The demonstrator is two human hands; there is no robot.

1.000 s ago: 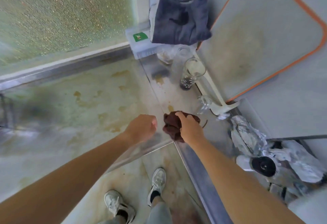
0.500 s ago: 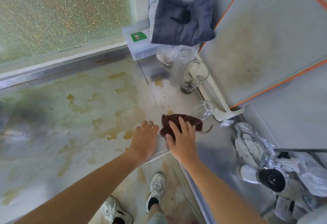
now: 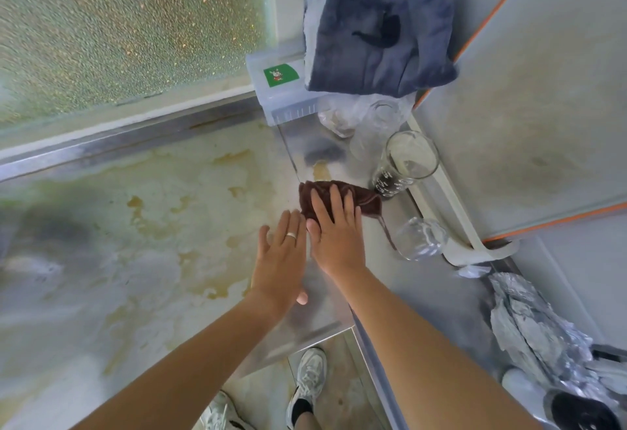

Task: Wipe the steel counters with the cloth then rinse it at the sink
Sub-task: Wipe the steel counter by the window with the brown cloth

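A crumpled dark brown cloth (image 3: 339, 197) lay bunched on the stained, shiny steel counter (image 3: 339, 297).

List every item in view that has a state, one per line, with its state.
brown cloth: bunched, flat on the counter, pressed under the right hand
right hand: fingers straight, pressing the cloth
left hand: fingers straight, flat on the counter
steel counter: yellow-brown stains
tall glass: upright, dark residue at the bottom
small glass: lying on its side
grey towel: folded, on the plastic box
foil: crumpled
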